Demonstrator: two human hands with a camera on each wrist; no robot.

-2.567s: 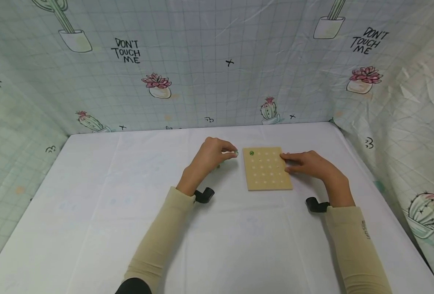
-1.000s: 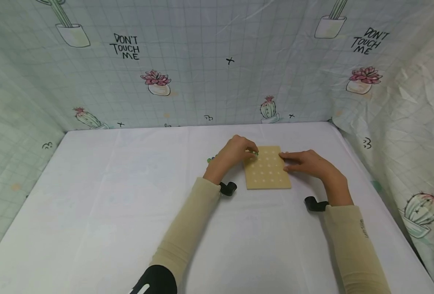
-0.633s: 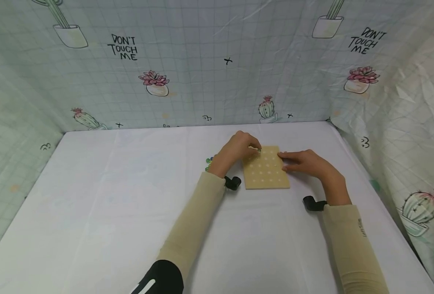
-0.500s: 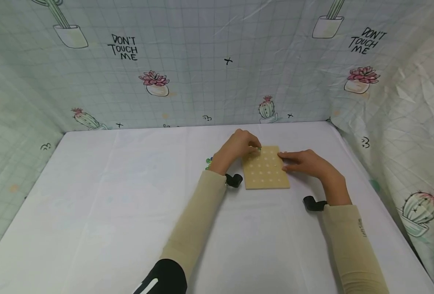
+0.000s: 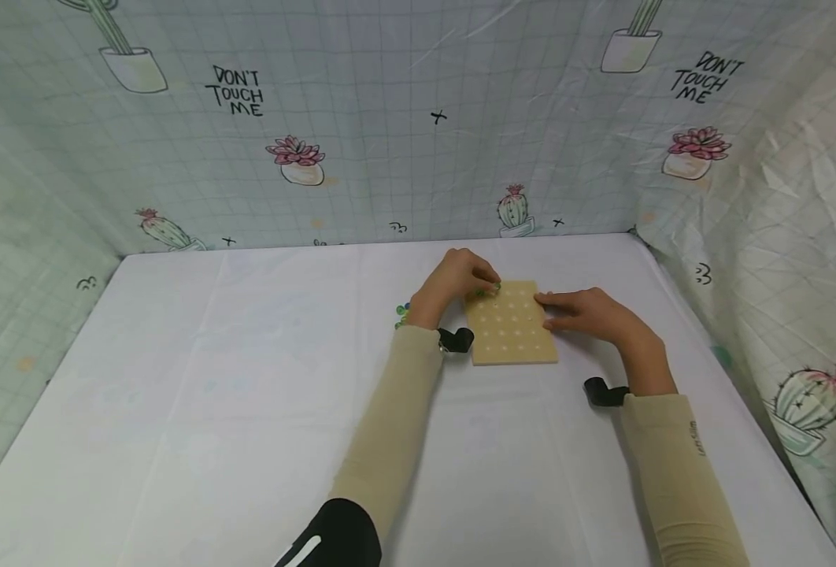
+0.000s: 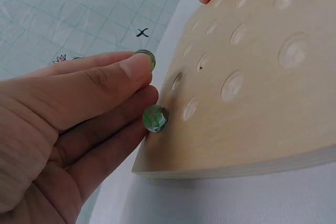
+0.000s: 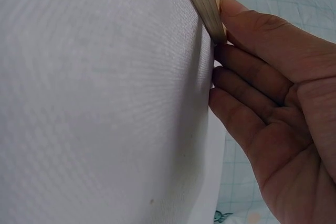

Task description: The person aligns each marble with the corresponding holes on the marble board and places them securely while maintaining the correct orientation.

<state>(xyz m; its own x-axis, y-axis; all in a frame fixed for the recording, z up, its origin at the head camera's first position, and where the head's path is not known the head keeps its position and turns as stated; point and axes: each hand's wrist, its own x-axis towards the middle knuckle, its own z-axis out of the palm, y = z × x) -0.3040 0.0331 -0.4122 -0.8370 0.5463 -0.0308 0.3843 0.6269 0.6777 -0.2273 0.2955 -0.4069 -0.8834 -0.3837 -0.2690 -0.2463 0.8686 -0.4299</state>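
In the left wrist view, my left hand (image 6: 89, 108) pinches a clear green marble (image 6: 148, 60) between thumb and forefinger, close over the board. A second green glass marble (image 6: 155, 118) sits at the board's corner, beside the lower fingers. The pale wooden board (image 5: 513, 335) lies flat on the table, with rows of round shallow hollows across its face. My right hand (image 5: 588, 311) rests along the board's right edge, fingers extended and fingertips touching it. The right wrist view shows the thumb (image 7: 234, 7) on the board and the other fingers beside its edge.
Several green and blue marbles (image 5: 401, 313) lie on the white table (image 5: 248, 394) left of the board, partly hidden by the left wrist. A printed cloth (image 5: 375, 118) hangs behind the table. Black wrist mounts (image 5: 456, 340) jut inward from both sleeves.
My left hand has carried the marble rightward from beside the board to over its far left corner, then shifted back slightly. The right hand stays at the board's edge.
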